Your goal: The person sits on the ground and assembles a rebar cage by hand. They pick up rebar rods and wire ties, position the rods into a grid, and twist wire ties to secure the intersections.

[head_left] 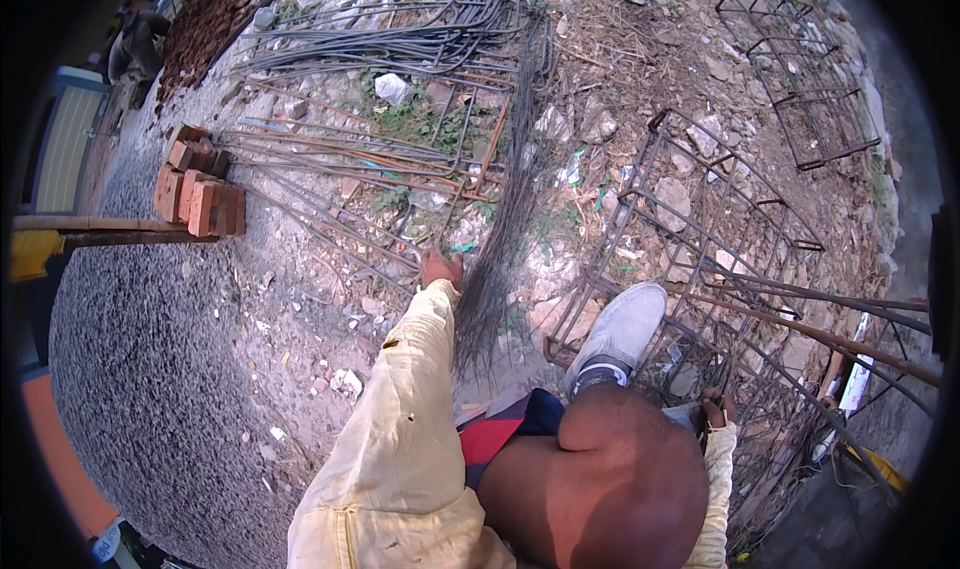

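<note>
My left hand (441, 267) reaches down at the end of a long yellow sleeve, its fingers curled. It is low beside a bundle of thin dark binding wire (508, 229) and the near ends of several steel rods (340, 154). Whatever is in its fingers is too small to make out. Beside my bent knee, my right hand (716, 407) is partly hidden, with curled fingers; I cannot see what they hold. My grey shoe (622, 327) rests at the near edge of a rebar cage (690, 224).
Red bricks (200, 194) are stacked at the left beside a dark gravel heap (180, 369). A bundle of bent bars (400, 44) lies farther off. Another rebar cage (800, 79) stands at far right. Long bars (850, 344) jut in from the right over rubble.
</note>
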Tool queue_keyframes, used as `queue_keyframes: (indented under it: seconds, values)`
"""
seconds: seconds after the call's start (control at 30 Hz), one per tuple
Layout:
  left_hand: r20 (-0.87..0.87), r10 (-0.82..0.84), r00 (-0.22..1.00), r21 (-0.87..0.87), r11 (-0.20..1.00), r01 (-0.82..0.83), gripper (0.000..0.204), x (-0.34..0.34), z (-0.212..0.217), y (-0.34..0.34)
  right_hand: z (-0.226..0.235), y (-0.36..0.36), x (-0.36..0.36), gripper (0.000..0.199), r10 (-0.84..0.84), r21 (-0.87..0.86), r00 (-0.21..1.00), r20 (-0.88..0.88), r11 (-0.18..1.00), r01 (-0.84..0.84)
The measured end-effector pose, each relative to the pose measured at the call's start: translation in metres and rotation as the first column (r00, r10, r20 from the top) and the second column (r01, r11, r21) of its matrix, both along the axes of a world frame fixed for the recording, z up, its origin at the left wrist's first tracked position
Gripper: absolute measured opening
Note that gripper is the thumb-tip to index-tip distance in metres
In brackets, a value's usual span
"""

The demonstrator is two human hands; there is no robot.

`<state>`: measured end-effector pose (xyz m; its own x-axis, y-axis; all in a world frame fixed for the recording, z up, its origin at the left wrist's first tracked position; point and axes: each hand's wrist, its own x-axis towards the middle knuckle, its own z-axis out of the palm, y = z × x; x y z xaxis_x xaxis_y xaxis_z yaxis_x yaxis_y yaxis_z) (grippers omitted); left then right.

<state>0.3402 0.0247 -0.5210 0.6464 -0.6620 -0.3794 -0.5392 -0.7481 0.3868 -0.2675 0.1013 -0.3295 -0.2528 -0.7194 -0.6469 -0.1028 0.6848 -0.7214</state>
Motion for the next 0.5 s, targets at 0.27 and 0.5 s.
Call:
queue_keyframes:
  seconds: [0.27,0.5]
  values:
    - [-0.057,-0.096,0.994,0.075,0.992,0.1,0.067,0.012,0.021,-0.092,-0.005,0.013,-0.115,0.018,0.71,0.032,0.656,-0.258,0.685,-0.728]
    - [-0.097,0.092,0.991,0.189,0.979,-0.072,0.068,-0.005,-0.002,-0.15,0.061,0.018,-0.118,0.013,0.677,0.286,0.694,-0.247,0.735,-0.615]
